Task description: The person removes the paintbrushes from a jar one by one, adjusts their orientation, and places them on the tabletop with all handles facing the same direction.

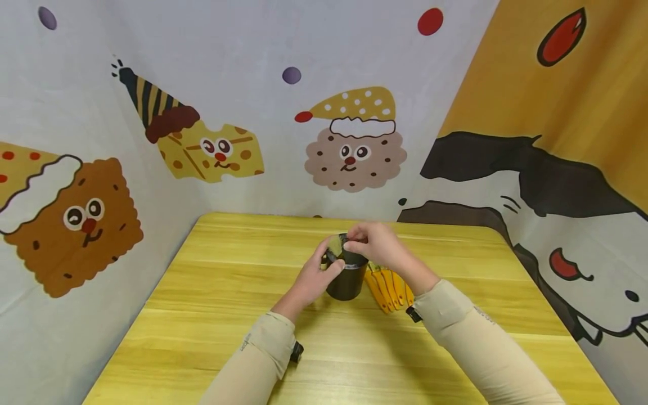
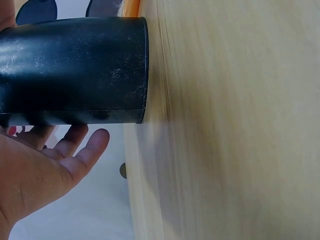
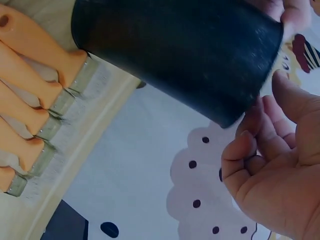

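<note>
A black cylindrical container [image 1: 346, 286] is held above the wooden table, its mouth tilted up toward the back. My left hand [image 1: 320, 274] grips its left side near the top, thumb in front. At the rim, my right hand [image 1: 378, 245] has its thumb and curled fingers on either side of the edge. A yellow-green patch [image 1: 335, 246] shows at the mouth; what it is cannot be made out. The left wrist view shows the container's base [image 2: 145, 70] close to the table. Several paintbrushes with orange handles [image 3: 30, 67] lie beside the container, under my right forearm.
The wooden table [image 1: 228, 315] ends at a back edge near the cartoon-printed cloth [image 1: 273, 169]. Cloth walls rise on the left and right too. A black band [image 1: 414, 314] sits at my right cuff, another dark piece [image 1: 297, 352] at my left.
</note>
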A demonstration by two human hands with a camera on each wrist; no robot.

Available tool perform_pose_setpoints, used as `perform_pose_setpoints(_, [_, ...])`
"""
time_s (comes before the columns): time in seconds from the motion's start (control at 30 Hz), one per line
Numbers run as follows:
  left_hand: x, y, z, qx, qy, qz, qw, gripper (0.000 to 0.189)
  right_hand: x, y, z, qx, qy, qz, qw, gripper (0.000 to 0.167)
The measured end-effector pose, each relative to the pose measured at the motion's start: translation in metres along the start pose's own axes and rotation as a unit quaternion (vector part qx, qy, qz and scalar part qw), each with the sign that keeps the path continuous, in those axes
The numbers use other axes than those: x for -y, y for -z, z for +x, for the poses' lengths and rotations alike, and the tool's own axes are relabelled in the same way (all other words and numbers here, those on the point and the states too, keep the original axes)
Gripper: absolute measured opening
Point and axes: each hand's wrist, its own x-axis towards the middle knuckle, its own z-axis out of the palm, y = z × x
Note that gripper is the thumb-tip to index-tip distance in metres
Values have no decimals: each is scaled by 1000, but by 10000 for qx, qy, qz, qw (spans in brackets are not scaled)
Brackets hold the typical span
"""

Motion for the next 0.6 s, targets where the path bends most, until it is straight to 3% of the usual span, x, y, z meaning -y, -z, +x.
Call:
perform_pose_setpoints(0.2, [1, -1, 0, 29, 21, -11, 10000, 63, 3, -10, 4, 181, -293, -623, 9975, 33])
perform_pose_setpoints(0.43, [0, -1, 0, 31, 24, -10, 10000, 64, 11, -20, 7, 165, -15, -1605, 9869, 29])
perform_pose_setpoints(0.6, [1, -1, 0, 39, 2, -12, 10000, 64, 9, -24, 6, 79, 194, -1552, 9877, 19])
